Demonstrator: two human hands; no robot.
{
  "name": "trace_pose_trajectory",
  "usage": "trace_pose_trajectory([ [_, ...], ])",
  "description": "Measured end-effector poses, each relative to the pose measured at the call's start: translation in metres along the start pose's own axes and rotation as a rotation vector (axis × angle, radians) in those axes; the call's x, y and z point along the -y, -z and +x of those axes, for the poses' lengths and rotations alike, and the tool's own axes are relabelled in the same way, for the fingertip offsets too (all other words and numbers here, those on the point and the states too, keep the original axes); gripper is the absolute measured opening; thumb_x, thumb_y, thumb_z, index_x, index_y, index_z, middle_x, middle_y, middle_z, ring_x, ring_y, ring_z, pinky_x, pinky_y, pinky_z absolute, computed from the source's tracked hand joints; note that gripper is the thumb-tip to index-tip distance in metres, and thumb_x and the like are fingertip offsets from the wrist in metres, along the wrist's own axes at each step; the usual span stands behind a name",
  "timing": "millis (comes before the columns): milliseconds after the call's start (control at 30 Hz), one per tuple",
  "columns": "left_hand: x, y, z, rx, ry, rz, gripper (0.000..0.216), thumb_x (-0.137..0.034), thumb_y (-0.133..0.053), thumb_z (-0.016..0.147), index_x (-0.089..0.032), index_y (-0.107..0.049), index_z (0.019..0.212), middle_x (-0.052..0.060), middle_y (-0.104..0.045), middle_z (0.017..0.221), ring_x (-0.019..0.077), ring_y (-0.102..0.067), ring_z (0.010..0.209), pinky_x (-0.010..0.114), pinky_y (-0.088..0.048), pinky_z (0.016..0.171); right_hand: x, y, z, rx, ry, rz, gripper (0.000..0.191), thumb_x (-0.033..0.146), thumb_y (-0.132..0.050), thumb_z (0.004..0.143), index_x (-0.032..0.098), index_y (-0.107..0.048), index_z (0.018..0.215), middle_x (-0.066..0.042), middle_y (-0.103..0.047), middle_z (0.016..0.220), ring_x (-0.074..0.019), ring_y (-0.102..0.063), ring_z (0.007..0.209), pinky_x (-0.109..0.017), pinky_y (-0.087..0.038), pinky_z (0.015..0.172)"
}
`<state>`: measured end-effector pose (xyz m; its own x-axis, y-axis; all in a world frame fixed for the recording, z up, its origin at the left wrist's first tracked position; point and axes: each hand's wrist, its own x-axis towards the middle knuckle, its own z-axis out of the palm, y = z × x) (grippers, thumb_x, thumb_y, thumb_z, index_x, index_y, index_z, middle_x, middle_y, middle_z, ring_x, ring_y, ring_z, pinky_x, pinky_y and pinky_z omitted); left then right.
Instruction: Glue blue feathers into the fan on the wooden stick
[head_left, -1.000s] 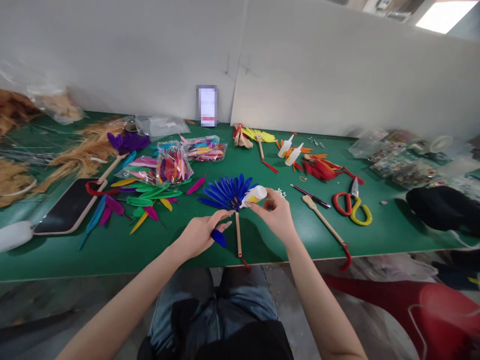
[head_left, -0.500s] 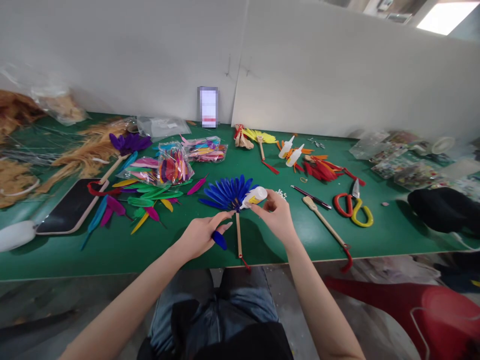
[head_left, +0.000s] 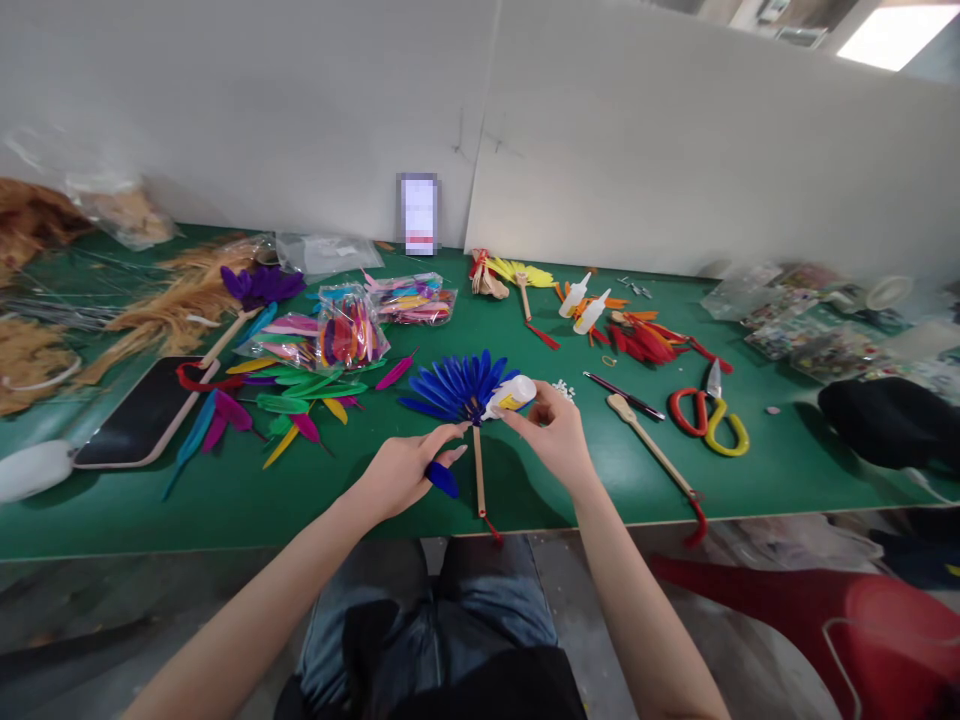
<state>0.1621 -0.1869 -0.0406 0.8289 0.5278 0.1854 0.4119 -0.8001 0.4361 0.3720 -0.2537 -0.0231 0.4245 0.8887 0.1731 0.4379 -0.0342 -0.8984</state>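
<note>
A fan of blue feathers (head_left: pixel 452 385) on a wooden stick (head_left: pixel 478 475) lies on the green table (head_left: pixel 225 500) in front of me. My right hand (head_left: pixel 553 432) grips a small white glue bottle (head_left: pixel 510 395), its nozzle pointed at the base of the fan. My left hand (head_left: pixel 405 468) pinches a single blue feather (head_left: pixel 442 479) just left of the stick, fingertips close to the fan's base.
Loose coloured feathers (head_left: pixel 289 405) and bagged feathers (head_left: pixel 349 335) lie to the left, beside a dark phone (head_left: pixel 142 412). To the right are a wooden stick (head_left: pixel 649 447), red-and-yellow scissors (head_left: pixel 709 415), red feathers (head_left: pixel 645 338), two glue bottles (head_left: pixel 581 300) and a yellow fan (head_left: pixel 517 272).
Almost nothing has changed. Both hands hold their places at the fan's base; the view has shifted very slightly.
</note>
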Motion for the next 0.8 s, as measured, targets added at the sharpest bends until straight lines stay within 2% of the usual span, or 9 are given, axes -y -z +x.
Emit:
trace_pose_trajectory([
  [200, -0.0014, 0.0009, 0.0004, 0.024, 0.039, -0.002, 0.032, -0.035, -0.034, 0.097, -0.023, -0.050, 0.122, 0.003, -0.074, 0.092, 0.0210, -0.071, 0.074, 0.026, -0.051, 0.063, 0.0023, -0.0004, -0.0017, 0.001, -0.018, -0.006, 0.033, 0.038, -0.071, 0.069, 0.019, -0.061, 0.094, 0.007, -0.046, 0.056, -0.0097, -0.037, 0.047, -0.024, -0.030, 0.045],
  [500, -0.0028, 0.0021, 0.0013, 0.062, 0.045, -0.055, 0.033, -0.035, -0.034, 0.097, -0.023, -0.046, 0.125, 0.003, -0.070, 0.109, 0.0209, -0.071, 0.082, 0.027, -0.052, 0.067, 0.0028, -0.0012, -0.0008, 0.005, -0.013, 0.004, 0.033, 0.038, -0.071, 0.069, 0.019, -0.061, 0.094, 0.004, -0.054, 0.064, -0.0095, -0.039, 0.047, -0.024, -0.032, 0.045],
  [800, -0.0045, 0.0028, 0.0017, 0.069, 0.042, -0.069, 0.033, -0.035, -0.034, 0.097, -0.022, -0.048, 0.124, 0.005, -0.071, 0.108, 0.0213, -0.070, 0.086, 0.027, -0.053, 0.071, 0.0018, -0.0017, 0.0003, 0.000, -0.026, 0.003, 0.034, 0.037, -0.072, 0.068, 0.019, -0.061, 0.094, 0.004, -0.055, 0.066, -0.0092, -0.039, 0.046, -0.024, -0.032, 0.045],
])
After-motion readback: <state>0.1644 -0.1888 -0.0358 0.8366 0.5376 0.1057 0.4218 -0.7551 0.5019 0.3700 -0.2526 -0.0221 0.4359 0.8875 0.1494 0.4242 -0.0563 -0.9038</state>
